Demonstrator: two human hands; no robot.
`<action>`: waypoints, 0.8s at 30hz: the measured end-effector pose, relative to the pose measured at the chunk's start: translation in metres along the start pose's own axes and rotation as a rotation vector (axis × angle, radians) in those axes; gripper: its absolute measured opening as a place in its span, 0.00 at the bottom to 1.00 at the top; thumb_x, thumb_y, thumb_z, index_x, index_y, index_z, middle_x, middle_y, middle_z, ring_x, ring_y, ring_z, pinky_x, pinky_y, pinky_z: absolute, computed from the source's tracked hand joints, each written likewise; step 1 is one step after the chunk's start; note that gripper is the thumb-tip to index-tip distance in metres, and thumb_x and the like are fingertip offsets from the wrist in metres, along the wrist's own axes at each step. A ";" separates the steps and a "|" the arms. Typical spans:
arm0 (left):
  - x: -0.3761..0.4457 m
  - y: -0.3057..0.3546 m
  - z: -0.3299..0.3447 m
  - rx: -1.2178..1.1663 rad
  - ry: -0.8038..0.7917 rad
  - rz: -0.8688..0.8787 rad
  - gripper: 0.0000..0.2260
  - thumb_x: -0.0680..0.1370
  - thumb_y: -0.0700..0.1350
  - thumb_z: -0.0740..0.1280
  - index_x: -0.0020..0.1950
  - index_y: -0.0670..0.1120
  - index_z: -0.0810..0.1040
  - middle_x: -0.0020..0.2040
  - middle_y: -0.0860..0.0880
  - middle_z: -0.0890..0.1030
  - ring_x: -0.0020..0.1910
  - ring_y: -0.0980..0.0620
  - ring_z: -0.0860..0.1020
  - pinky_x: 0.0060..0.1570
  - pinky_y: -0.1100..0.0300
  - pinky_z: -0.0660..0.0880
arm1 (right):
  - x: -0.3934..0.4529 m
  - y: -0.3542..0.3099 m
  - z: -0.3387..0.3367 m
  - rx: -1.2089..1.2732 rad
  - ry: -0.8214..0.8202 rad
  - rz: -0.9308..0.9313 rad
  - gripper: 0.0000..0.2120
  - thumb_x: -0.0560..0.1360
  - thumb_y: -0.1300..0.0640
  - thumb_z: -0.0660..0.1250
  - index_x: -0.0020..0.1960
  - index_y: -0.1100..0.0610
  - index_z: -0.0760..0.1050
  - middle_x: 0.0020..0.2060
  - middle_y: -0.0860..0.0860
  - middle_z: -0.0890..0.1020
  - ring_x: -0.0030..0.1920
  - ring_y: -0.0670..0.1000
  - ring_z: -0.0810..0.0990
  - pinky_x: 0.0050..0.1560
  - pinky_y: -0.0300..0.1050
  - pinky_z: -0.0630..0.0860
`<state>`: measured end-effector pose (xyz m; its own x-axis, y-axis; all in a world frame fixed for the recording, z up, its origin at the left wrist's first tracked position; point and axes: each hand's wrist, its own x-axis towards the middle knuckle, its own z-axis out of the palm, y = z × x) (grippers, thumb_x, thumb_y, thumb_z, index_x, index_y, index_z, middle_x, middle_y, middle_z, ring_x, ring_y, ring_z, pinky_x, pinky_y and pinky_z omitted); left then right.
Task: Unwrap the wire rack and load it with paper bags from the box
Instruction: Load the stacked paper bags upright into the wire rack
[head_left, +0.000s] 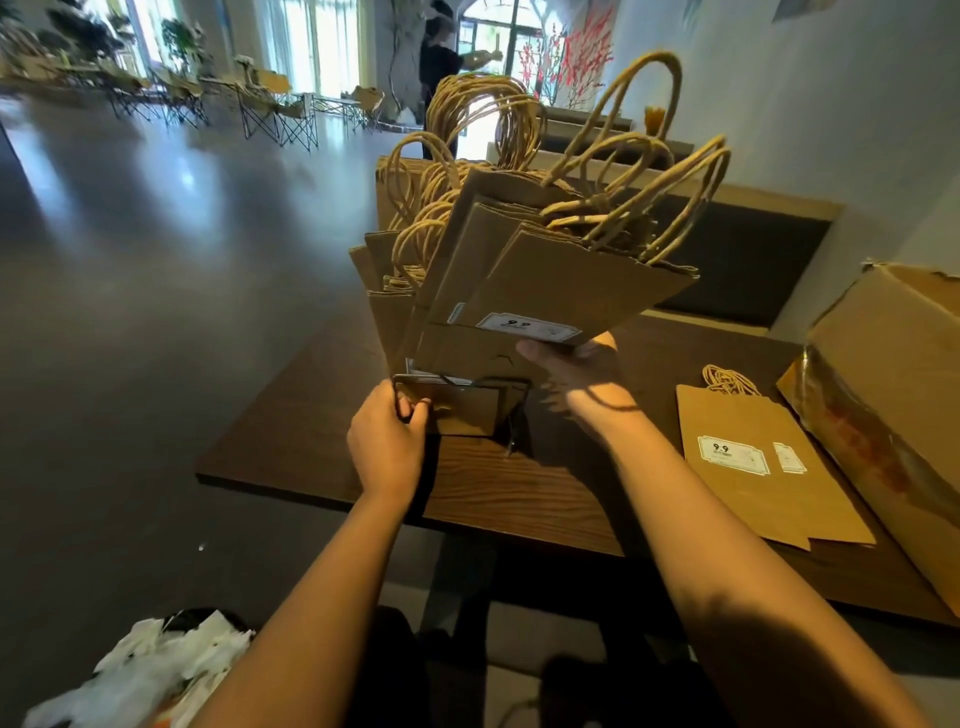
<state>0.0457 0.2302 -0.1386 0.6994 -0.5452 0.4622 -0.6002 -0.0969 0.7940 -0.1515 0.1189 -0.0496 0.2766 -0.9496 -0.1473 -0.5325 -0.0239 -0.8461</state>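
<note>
Two hands share the work here. The left hand (387, 441) curls its fingers round the near corner of the wire rack (462, 408), pinching the thin black wire, while the right hand (569, 366) holds the lower edge of a fanned sheaf of paper bags (524, 291), fingers wrapped under it and thumb on the near face. Just above the left grip, earlier bags (389, 291) already stand in the rack, their twisted handles rising behind the sheaf. Whether the rack's base touches the table (322, 447) below that grip cannot be told.

The step looks to be seating this sheaf into the slot nearest the person. To do it well, the left hand would likely need to brace the rack firmly so it does not tip away, and the right hand should square the splayed bags before lowering them, bottoms first, straight down between the wires. The loose handles could snag one another. Well to the right of the right hand, more flat bags (753, 462) lie beside the open box (893, 374).
</note>
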 end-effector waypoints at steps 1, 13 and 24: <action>0.000 0.001 0.000 0.004 0.003 -0.002 0.13 0.76 0.43 0.74 0.40 0.54 0.71 0.36 0.55 0.76 0.36 0.58 0.76 0.40 0.53 0.79 | -0.008 -0.004 -0.001 0.018 0.003 0.039 0.22 0.81 0.44 0.66 0.68 0.59 0.75 0.64 0.57 0.79 0.62 0.59 0.78 0.59 0.50 0.74; -0.001 -0.005 -0.001 -0.102 -0.062 -0.090 0.17 0.72 0.47 0.80 0.48 0.50 0.71 0.42 0.55 0.81 0.41 0.59 0.81 0.43 0.58 0.80 | -0.023 -0.031 0.020 0.277 0.101 -0.325 0.22 0.70 0.55 0.80 0.62 0.57 0.79 0.53 0.48 0.83 0.57 0.50 0.83 0.50 0.35 0.76; 0.009 -0.011 -0.006 -0.229 -0.228 -0.078 0.03 0.75 0.47 0.76 0.47 0.51 0.85 0.42 0.57 0.85 0.44 0.62 0.83 0.50 0.56 0.82 | -0.024 -0.041 0.048 0.389 0.174 -0.436 0.17 0.71 0.57 0.79 0.55 0.45 0.79 0.52 0.42 0.85 0.57 0.48 0.83 0.64 0.51 0.78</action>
<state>0.0611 0.2315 -0.1408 0.6196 -0.7183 0.3165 -0.4274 0.0294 0.9036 -0.0983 0.1576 -0.0363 0.2510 -0.9161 0.3126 -0.0592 -0.3369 -0.9397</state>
